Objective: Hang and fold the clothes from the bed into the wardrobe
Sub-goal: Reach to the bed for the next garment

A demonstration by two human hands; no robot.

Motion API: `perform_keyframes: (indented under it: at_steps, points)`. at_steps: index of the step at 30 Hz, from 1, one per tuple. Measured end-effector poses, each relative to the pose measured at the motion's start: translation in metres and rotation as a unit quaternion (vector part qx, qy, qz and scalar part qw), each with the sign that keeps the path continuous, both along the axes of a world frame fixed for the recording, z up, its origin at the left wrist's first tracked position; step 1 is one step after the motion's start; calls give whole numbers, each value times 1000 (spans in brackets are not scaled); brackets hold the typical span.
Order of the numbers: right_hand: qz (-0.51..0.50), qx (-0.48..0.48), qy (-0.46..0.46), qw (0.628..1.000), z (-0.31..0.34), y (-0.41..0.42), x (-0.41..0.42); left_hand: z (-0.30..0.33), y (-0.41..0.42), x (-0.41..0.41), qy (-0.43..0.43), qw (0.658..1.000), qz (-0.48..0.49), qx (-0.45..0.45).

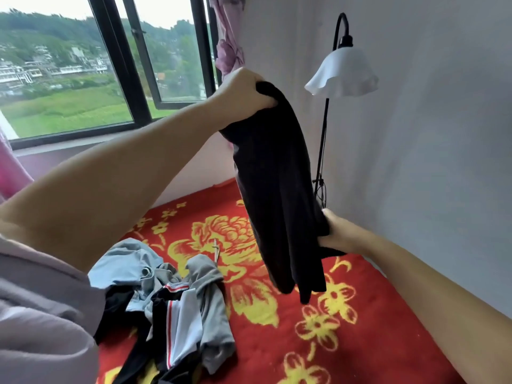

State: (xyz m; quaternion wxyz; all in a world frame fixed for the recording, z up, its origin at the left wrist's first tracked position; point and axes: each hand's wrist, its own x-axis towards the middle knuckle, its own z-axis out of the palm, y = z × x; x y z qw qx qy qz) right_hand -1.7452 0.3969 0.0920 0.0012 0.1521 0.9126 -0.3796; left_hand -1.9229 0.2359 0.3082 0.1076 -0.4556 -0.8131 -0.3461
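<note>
Here left hand (243, 91) grips top of black garment (277, 189), raised above the bed (360, 314); right hand (336, 235) pinches its lower edge, fingers curled. Clothes pile (171, 297) lies on bed.

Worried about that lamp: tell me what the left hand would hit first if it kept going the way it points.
Probably the floor lamp: the left hand, gripping the black garment, points right toward its white shade. Depth is unclear, so it might pass in front and reach the wall.

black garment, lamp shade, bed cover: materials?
Black garment: soft matte knit fabric, likely; drapes limp with no sheen. Lamp shade: glossy white, glass or plastic; rigid ruffled rim. Bed cover: red and yellow floral textile, fuzzy-looking; weave unclear.
</note>
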Motion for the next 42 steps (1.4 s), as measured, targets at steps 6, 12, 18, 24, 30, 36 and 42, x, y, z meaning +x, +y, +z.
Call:
perform_keyframes:
  at_steps: [6, 12, 18, 24, 30, 36, 42]
  points:
    - [8, -283, 182, 942, 27, -108, -13, -8, -46, 11, -31, 996, 35, -70]
    - [-48, -194, 168, 965, -4, -180, -27, -10, -74, 21, -22, 988, 58, -143]
    - [-86, -197, 14, 976, -56, -147, -17, -12, -92, 5, -31, 984, 45, -169]
    - [-273, 47, 106, 955, -53, -34, -10, -40, -76, -36, 12, 986, 90, -142]
    - [-307, 222, 163, 911, 12, 70, -11, -64, -36, -68, 12, 989, 146, -5]
    - [-328, 254, 244, 876, 43, 107, -2, -89, -30, -69, 12, 996, 71, 54]
    - [-200, 305, 122, 923, -67, 82, 32, -230, -89, -53, 59, 988, -1, -144]
